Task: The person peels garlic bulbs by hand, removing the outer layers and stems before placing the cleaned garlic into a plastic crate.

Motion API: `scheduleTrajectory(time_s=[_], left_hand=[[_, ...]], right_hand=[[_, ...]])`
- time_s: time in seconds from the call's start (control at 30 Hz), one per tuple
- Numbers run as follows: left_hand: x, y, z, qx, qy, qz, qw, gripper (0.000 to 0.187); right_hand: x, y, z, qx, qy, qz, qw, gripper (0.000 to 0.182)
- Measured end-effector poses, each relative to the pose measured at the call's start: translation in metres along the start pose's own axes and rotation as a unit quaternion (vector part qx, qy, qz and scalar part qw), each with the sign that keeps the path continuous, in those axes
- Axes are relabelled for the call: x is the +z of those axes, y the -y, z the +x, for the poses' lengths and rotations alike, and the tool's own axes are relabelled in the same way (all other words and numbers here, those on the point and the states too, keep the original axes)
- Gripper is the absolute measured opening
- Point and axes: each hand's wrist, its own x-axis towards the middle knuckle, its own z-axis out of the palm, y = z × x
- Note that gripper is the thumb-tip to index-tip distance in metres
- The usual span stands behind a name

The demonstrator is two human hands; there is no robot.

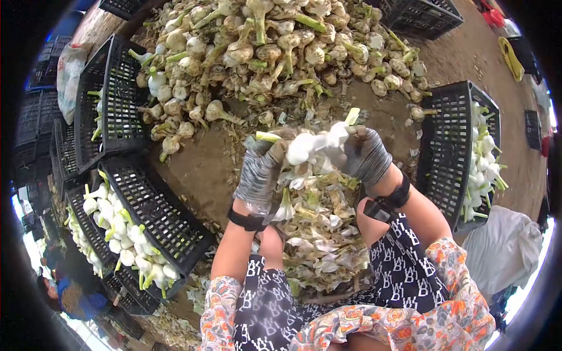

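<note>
My left hand [261, 169], in a dirty grey glove, is closed around a white garlic bulb [300, 150] whose cut green stem pokes out to the left. Close beside it, my right hand [366, 155], gloved the same way, grips another white garlic bulb [336, 135] with its pale green stem end pointing up. The two bulbs overlap in this view, and the right fingers are blurred. Below my left hand, a garlic bulb with a green stem [285, 207] shows over the heap of peeled skins [322, 240] between my knees.
A large pile of unpeeled garlic [257, 58] lies ahead. Black crates of white garlic stand at left [155, 210] and right [448, 152], with another crate [111, 99] at upper left. A white sack [503, 245] lies at right. A person in blue [82, 295] is at lower left.
</note>
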Motion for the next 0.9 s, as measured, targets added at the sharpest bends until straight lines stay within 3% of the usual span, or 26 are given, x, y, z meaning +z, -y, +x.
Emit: scheduleTrajectory(time_s=[0.03, 0.07, 0.13, 0.17, 0.23, 0.27, 0.3, 0.33, 0.43, 0.53, 0.57, 0.67, 0.7, 0.77, 0.8, 0.83, 0.9], left_hand=[[0.002, 0.001, 0.000, -0.019, 0.012, -0.055, 0.998, 0.036], [0.004, 0.001, 0.000, -0.037, 0.024, -0.111, 0.993, 0.036], [-0.009, 0.016, 0.005, -0.056, 0.023, -0.219, 0.974, 0.038], [-0.012, 0.019, 0.006, -0.068, 0.021, -0.263, 0.962, 0.039], [-0.016, 0.022, 0.006, -0.099, 0.030, -0.334, 0.937, 0.041], [-0.016, 0.020, 0.004, -0.102, 0.036, -0.333, 0.937, 0.041], [-0.015, 0.017, 0.003, -0.104, 0.041, -0.333, 0.936, 0.040], [-0.014, 0.015, 0.001, -0.108, 0.047, -0.331, 0.936, 0.040], [-0.018, 0.022, 0.006, -0.119, 0.015, -0.304, 0.945, 0.039], [-0.023, 0.031, 0.008, -0.158, 0.044, -0.335, 0.928, 0.038], [-0.012, 0.026, 0.006, -0.171, -0.015, -0.311, 0.935, 0.037], [-0.021, 0.035, 0.009, -0.185, -0.040, -0.330, 0.925, 0.038], [-0.023, 0.037, 0.009, -0.185, -0.054, -0.319, 0.928, 0.038], [-0.025, 0.039, 0.009, -0.184, -0.084, -0.300, 0.932, 0.038], [-0.027, 0.039, 0.009, -0.189, -0.079, -0.318, 0.926, 0.039], [-0.028, 0.040, 0.010, -0.193, -0.073, -0.337, 0.919, 0.039], [-0.022, 0.035, 0.009, -0.192, -0.061, -0.361, 0.911, 0.038]], right_hand=[[0.003, 0.004, -0.006, -0.031, 0.007, -0.201, 0.979, 0.033], [-0.003, 0.000, -0.011, 0.017, 0.051, -0.060, 0.997, 0.032], [-0.015, -0.009, -0.020, 0.142, 0.093, 0.226, 0.959, 0.031], [-0.009, -0.009, -0.026, 0.156, 0.087, 0.063, 0.982, 0.032], [0.028, 0.027, -0.023, 0.217, 0.193, -0.205, 0.935, 0.034], [0.033, 0.035, -0.022, 0.246, 0.249, -0.364, 0.864, 0.037], [0.029, 0.032, -0.022, 0.120, 0.247, -0.580, 0.767, 0.037], [0.025, 0.027, -0.023, -0.016, 0.228, -0.754, 0.616, 0.037], [0.061, 0.047, -0.010, 0.087, -0.065, -0.671, 0.734, 0.035], [0.064, 0.032, 0.001, -0.241, -0.102, -0.536, 0.802, 0.028], [0.055, 0.026, 0.006, -0.234, -0.080, -0.560, 0.791, 0.021], [0.045, 0.017, 0.005, -0.148, -0.056, -0.444, 0.882, 0.017], [0.054, 0.027, -0.003, -0.043, -0.020, -0.255, 0.966, 0.016], [0.045, 0.034, 0.006, -0.241, 0.074, -0.390, 0.886, 0.015], [0.046, 0.040, 0.002, -0.125, 0.059, -0.204, 0.969, 0.017], [0.049, 0.048, -0.003, -0.028, 0.002, 0.008, 1.000, 0.021], [0.055, 0.059, 0.001, -0.036, -0.099, -0.115, 0.988, 0.032]])
